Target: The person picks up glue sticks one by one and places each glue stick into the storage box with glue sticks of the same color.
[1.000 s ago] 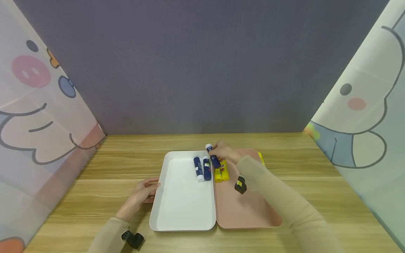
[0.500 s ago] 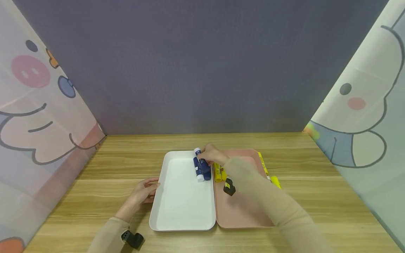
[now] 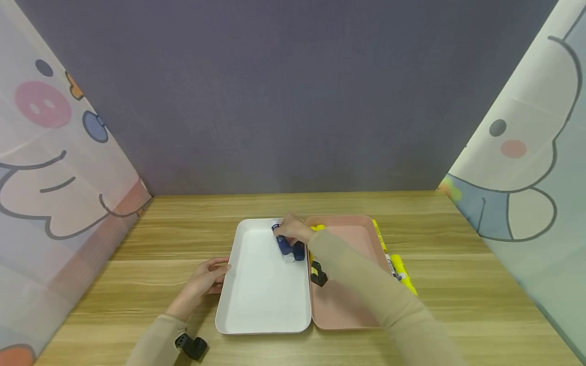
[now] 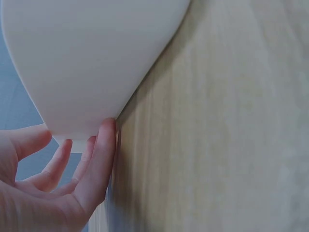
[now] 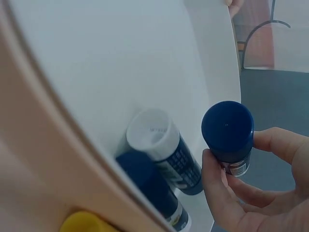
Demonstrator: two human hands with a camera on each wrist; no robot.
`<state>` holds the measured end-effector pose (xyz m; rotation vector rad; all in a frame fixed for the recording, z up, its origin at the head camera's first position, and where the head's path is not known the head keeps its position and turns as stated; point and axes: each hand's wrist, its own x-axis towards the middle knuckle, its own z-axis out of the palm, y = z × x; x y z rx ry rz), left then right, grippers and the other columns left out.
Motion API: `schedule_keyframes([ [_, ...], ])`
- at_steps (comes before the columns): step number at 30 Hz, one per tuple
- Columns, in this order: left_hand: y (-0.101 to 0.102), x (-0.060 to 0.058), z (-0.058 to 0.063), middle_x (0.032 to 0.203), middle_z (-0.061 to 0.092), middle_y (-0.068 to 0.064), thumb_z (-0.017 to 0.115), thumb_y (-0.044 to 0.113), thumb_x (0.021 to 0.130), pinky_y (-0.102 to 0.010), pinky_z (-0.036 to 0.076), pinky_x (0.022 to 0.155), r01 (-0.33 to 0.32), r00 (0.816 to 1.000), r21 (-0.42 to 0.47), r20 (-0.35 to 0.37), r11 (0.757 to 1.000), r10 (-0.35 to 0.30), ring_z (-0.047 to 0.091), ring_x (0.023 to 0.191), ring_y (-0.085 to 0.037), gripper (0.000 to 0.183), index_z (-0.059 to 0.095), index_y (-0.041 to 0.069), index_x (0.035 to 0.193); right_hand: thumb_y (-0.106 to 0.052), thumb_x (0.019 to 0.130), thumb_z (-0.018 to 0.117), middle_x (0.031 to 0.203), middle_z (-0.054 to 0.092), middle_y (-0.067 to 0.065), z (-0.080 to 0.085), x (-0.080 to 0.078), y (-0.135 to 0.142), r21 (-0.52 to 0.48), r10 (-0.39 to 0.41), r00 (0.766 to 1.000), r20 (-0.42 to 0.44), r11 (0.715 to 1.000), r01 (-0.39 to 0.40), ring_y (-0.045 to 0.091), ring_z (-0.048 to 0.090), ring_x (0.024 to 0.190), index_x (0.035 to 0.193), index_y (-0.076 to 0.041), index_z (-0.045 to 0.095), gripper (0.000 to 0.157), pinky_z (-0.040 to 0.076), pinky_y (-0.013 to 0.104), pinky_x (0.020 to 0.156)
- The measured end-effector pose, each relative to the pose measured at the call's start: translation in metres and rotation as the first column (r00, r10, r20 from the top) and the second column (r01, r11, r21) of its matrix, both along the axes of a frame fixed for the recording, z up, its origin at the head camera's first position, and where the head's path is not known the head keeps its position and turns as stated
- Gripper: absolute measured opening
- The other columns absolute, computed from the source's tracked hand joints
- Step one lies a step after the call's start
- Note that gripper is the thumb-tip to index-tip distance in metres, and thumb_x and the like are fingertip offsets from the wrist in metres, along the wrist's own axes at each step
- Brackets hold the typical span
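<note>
My right hand [image 3: 293,229] pinches a dark blue glue stick [image 5: 227,128] between thumb and fingers, over the far right part of the white tray [image 3: 261,300]. In the right wrist view, its blue end faces the camera. Beside it in the tray lie a white-capped blue glue stick [image 5: 166,150] and another blue glue stick [image 5: 149,183], side by side. My left hand [image 3: 203,279] touches the outer left side of the white tray; the left wrist view has its spread fingertips [image 4: 107,126] against the wall.
A pink tray [image 3: 341,310] adjoins the white one on the right. Yellow glue sticks [image 3: 317,227] inside it are partly hidden by my right arm. More yellow sticks [image 3: 405,274] and a white-and-blue one [image 3: 391,265] lie beyond its right side.
My right hand has carried the blue glue stick left from the pink tray's edge to over the white tray and lowered it toward the others. My left hand has stayed put.
</note>
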<state>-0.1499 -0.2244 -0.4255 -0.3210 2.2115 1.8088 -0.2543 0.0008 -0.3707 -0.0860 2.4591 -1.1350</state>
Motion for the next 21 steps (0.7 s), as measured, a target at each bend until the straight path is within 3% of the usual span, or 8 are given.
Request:
schedule_keyframes([
  [4, 0.000, 0.000, -0.001, 0.097, 0.058, -0.014, 0.052, 0.014, 0.089, -0.035, 0.051, 0.063, -0.006, 1.000, 0.000, 0.001, 1.000, 0.006, 0.062, 0.074, -0.019, 0.043, 0.039, -0.006, 0.125, -0.013, 0.078, 0.065, 0.074, 0.053, 0.008, -0.003, -0.001, -0.008, 0.022, 0.007, 1.000, -0.003, 1.000, -0.007, 0.018, 0.053, 0.062, 0.079, 0.004, 0.060, 0.018, 0.052, 0.029, 0.055],
  [9, 0.000, 0.000, -0.002, 0.095, 0.058, -0.013, 0.052, 0.014, 0.089, -0.035, 0.051, 0.062, -0.012, 1.000, 0.004, -0.002, 1.000, 0.012, 0.062, 0.073, -0.018, 0.043, 0.040, -0.006, 0.125, -0.012, 0.077, 0.065, 0.074, 0.051, 0.008, -0.007, 0.000, -0.019, 0.058, 0.012, 1.000, -0.012, 0.998, -0.011, 0.019, 0.055, 0.064, 0.080, 0.004, 0.056, 0.018, 0.051, 0.028, 0.052],
  [15, 0.000, 0.000, -0.002, 0.095, 0.058, -0.013, 0.052, 0.015, 0.089, -0.035, 0.051, 0.062, -0.005, 1.000, 0.014, -0.007, 1.000, 0.005, 0.062, 0.073, -0.019, 0.043, 0.039, -0.006, 0.125, -0.009, 0.076, 0.065, 0.082, 0.050, 0.012, -0.011, 0.003, -0.028, 0.073, 0.014, 1.000, -0.015, 0.997, -0.013, 0.023, 0.057, 0.066, 0.096, 0.006, 0.050, 0.029, 0.051, 0.028, 0.050],
  [21, -0.002, -0.001, -0.004, 0.094, 0.058, -0.012, 0.052, 0.015, 0.089, -0.035, 0.051, 0.062, 0.002, 1.000, 0.015, -0.006, 1.000, -0.002, 0.062, 0.072, -0.018, 0.044, 0.039, -0.006, 0.125, -0.007, 0.075, 0.064, 0.079, 0.051, 0.014, -0.015, 0.005, -0.032, 0.066, 0.021, 1.000, -0.011, 0.998, -0.020, 0.024, 0.057, 0.064, 0.107, 0.009, 0.048, 0.039, 0.050, 0.027, 0.046],
])
